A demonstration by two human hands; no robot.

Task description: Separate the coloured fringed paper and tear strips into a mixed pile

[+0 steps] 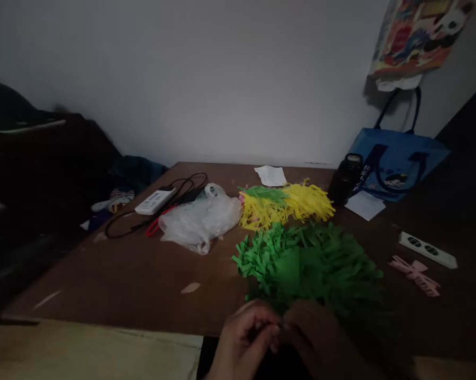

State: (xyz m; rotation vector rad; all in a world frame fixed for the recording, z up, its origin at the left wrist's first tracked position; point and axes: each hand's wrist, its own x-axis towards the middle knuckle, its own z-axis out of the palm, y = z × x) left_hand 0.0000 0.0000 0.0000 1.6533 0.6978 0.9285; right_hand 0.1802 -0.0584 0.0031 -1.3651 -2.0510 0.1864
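My left hand (250,338) and my right hand (315,335) meet at the table's front edge, with fingertips pinched close together. Whatever lies between them is too small and dark to make out. Just beyond the hands spreads a heap of green fringed paper (289,269), its strips curling outward around a flat middle. Behind it lies yellow fringed paper (307,203) with a smaller green fringed piece (265,194) on top. To the left of these rests a crumpled clear plastic bag (204,216).
On the brown table (142,285), a white power strip (155,201) with black cable is at left. A black bottle (344,179) and blue tote bag (398,158) stand back right. A pink hair claw (416,274) lies near a white rectangular object (428,249) at right.
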